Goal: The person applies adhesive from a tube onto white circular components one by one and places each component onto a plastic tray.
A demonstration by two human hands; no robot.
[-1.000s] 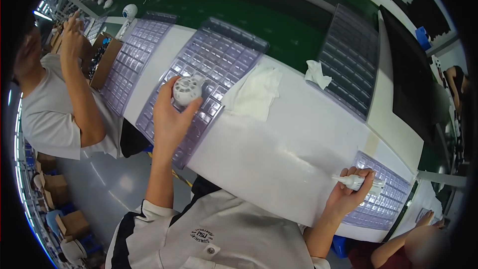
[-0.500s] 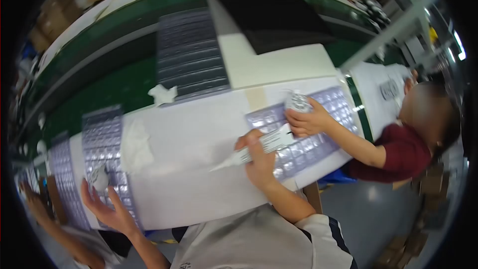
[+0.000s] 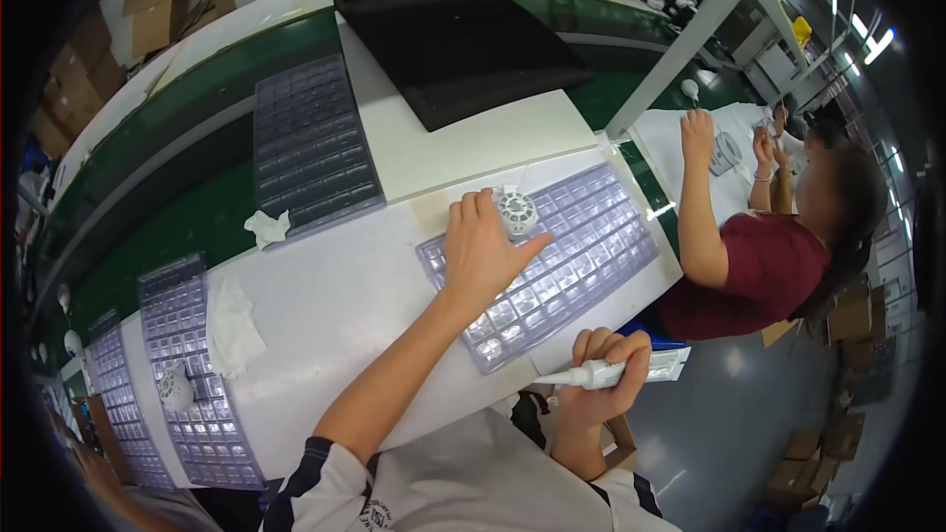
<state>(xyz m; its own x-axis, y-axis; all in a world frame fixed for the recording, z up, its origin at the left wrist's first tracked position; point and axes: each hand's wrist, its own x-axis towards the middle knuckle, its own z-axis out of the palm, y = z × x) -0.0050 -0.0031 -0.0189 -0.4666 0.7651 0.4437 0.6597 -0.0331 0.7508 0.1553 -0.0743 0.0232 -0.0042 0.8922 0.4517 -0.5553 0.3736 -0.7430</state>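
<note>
Left hand (image 3: 480, 254): stretched over a purple-tinted clear plastic tray with a grid of shallow pockets (image 3: 603, 258), with thumb and fingers spread about a round white housing with a spoked, slotted face (image 3: 516, 212). Located between left fingers and thumb, slotted face up; unable to tell whether gripped or merely bracketed, or whether seated in a pocket or raised.

Right hand (image 3: 623, 389): curled snugly around a white squeeze tube with a long tapered nozzle (image 3: 599, 374). Nozzle out past the right fingertips toward the left, flat tail out behind the fingers; nearer the body than the left fingers.

Handling, judged by look: housing probably light and stiff, smooth on the curved side, perhaps slippery, with thin, possibly fragile spokes. Best hold: opposed thumb and fingers on the curved wall, off the slots. Tube probably light, soft, prone to give under pressure; best held lightly at mid-body, clear of the slender nozzle.

Well left of the left fingers: a crumpled white cloth (image 3: 235, 325).
</note>
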